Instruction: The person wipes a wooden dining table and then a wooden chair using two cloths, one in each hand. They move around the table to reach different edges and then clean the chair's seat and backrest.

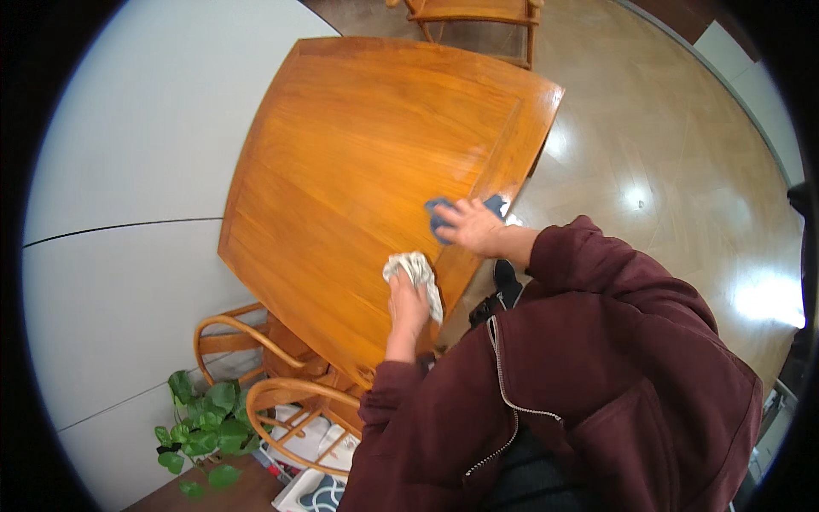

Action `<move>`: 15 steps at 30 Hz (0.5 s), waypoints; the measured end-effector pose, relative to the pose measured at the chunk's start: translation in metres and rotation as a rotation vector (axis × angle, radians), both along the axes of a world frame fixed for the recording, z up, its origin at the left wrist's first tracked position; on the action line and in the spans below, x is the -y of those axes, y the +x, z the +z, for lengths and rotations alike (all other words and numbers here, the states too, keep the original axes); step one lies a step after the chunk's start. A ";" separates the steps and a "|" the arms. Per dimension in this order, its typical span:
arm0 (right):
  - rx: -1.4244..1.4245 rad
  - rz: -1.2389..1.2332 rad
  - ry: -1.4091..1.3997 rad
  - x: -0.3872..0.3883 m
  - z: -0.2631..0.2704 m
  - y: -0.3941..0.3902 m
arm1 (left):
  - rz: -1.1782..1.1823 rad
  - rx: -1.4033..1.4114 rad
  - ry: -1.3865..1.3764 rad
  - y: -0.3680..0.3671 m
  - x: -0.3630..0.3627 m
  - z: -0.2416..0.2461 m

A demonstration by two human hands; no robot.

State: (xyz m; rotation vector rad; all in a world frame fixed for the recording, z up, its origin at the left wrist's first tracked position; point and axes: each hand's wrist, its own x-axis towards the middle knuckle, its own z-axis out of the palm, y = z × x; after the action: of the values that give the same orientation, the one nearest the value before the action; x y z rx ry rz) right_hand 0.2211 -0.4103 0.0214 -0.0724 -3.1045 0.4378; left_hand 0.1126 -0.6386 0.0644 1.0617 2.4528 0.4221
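A wooden table (358, 160) with a glossy orange-brown top stretches out in front of me. Near its close edge, my left hand (408, 304) grips a crumpled whitish cloth (416, 269) against the tabletop. Farther along the same edge, my right hand (472, 225) lies with spread fingers over a blue cloth (438, 214), pressing it on the wood. Part of the blue cloth shows on both sides of that hand. The two hands are apart, and both palms are hidden from view.
Wooden chairs with curved backs (301, 384) stand at the table's left end; another chair (473, 13) is beyond the far end. A leafy green plant (211, 416) is at lower left. White wall panels (141, 147) border the table. Shiny floor (640, 128) lies to the right.
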 end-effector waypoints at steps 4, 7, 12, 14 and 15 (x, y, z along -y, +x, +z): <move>-0.038 0.071 0.097 0.041 0.004 0.011 | -0.003 -0.036 0.001 0.010 -0.003 0.013; -0.101 -0.130 0.131 -0.013 0.028 0.017 | 0.004 -0.016 -0.023 0.013 -0.019 0.030; 0.029 -0.541 0.274 -0.113 0.081 0.037 | -0.009 0.034 -0.147 0.015 -0.027 0.054; 0.085 -0.633 0.189 -0.133 0.098 0.037 | 0.009 0.080 -0.116 0.013 -0.022 0.060; 0.131 -0.676 0.197 -0.135 0.104 0.034 | 0.053 0.120 -0.123 0.012 -0.021 0.060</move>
State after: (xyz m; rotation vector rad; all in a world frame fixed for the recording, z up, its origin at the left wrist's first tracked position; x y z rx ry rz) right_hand 0.2553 -0.2755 0.1254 -1.1330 -2.9548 0.1036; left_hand 0.1247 -0.6175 0.1240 0.8971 2.3716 0.3364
